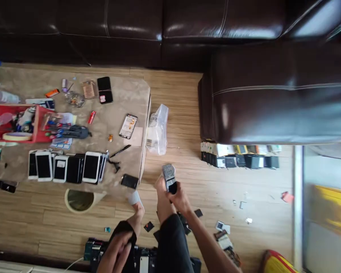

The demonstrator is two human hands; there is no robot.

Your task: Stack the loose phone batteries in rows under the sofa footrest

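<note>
My right hand (179, 198) is shut on a mobile phone (169, 178) with a grey back and a dark lower end, held just above my right foot (161, 189). My left hand (116, 247) lies low at the bottom of the view on black shorts (122, 229), its fingers apart, with nothing visible in it. Beyond my left foot, in a white sock (135, 198), a black phone (130, 181) lies at the corner of a low beige-topped table (130, 94).
The table holds a row of several phones (65, 167), an opened phone (128, 126) and a red tray (14, 123). A plastic bag (158, 129) sits beside it on the wooden floor. Stacked phone parts (238, 159) line a brown leather sofa (272, 94); scraps lie scattered nearby.
</note>
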